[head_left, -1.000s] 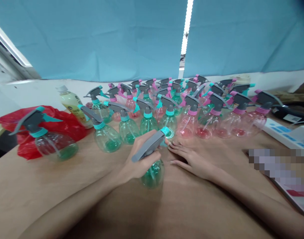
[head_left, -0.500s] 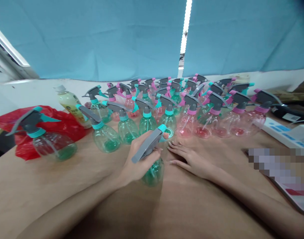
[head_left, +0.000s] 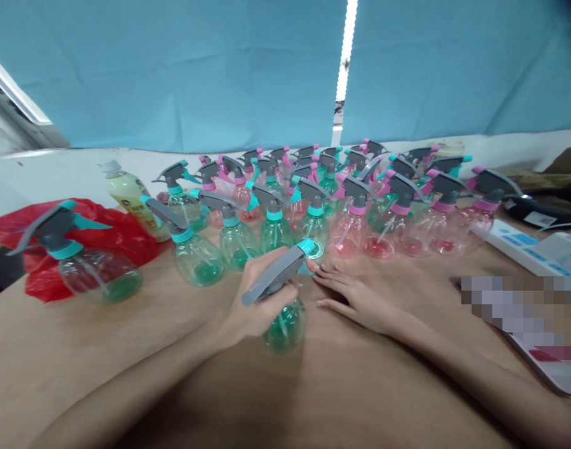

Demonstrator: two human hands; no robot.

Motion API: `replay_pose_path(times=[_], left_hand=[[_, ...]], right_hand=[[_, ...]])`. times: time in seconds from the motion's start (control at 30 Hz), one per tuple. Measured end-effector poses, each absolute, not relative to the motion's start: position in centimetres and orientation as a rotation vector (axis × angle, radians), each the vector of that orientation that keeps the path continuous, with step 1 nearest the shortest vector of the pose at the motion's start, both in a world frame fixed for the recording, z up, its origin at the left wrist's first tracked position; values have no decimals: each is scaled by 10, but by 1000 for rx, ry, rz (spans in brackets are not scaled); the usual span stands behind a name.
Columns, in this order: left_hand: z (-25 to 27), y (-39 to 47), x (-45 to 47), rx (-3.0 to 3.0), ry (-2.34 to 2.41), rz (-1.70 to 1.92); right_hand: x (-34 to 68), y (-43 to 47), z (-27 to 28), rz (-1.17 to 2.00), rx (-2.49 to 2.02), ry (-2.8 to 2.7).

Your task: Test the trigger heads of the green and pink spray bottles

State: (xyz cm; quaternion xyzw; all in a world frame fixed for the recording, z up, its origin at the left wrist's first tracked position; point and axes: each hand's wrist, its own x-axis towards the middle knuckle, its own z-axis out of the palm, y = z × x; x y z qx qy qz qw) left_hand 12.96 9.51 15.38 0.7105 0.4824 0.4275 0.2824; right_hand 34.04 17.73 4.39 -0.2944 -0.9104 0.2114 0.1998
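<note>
My left hand (head_left: 262, 299) is wrapped round the neck of a clear green spray bottle (head_left: 285, 327). Its grey spray head with a turquoise nozzle (head_left: 307, 247) rises above my fingers and points towards the right and away from me. The bottle's base appears to rest on the table. Close by on the right, my right hand (head_left: 353, 296) lies palm down with its fingers stretched out, fingertips near the nozzle. It holds nothing. Just beyond both hands stand green spray bottles (head_left: 239, 243) and pink spray bottles (head_left: 353, 234), several in each colour, packed in rows.
Apart at the left stands another green spray bottle (head_left: 101, 274), in front of a red plastic bag (head_left: 140, 243) and a pale yellow bottle (head_left: 129, 193). On the right lie a white power strip (head_left: 523, 246) and a partly blurred flat device (head_left: 528, 330). A blue curtain (head_left: 248, 75) hangs behind.
The spray head in my left hand has tipped slightly, its nozzle moving a little down and right towards my right hand. My right hand stays on the table.
</note>
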Motion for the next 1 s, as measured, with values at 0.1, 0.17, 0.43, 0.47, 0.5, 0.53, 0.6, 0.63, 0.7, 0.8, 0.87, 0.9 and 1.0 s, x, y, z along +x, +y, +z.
replay_pose_path(times=[0.1,0.17,0.43,0.47,0.5,0.53,0.6,0.63,0.7,0.8,0.87,0.9,1.0], left_hand=[[155,96,128,1918,1254,1144],[155,97,127,1910,1249,1135],[150,96,127,1897,1263,1122],[150,96,127,1896,1265,1122],[151,96,127,1896,1267,1120],[151,97,127,1899,1269,1115],[150,98,126,1915,1261,1121],[149,99,126,1922,1255,1135],[146,100,126,1918,1251,1175],[141,100,127,1856,1248,1233],[139,98,128,1823,1250,1255],[139,97,129,1816,1253,1257],[139,96,129,1819,1255,1245]], right_hand=[[340,177,45,592,-836,-2563],[340,177,45,590,-840,-2572],[341,178,43,592,-840,-2561],[341,178,43,597,-839,-2558],[341,178,43,601,-838,-2555],[341,177,43,603,-838,-2552],[341,177,44,603,-838,-2549],[340,177,44,602,-837,-2550],[340,177,44,598,-835,-2558],[340,177,44,592,-836,-2569],[341,177,45,593,-831,-2566],[341,177,45,593,-829,-2564],[340,177,44,587,-825,-2562]])
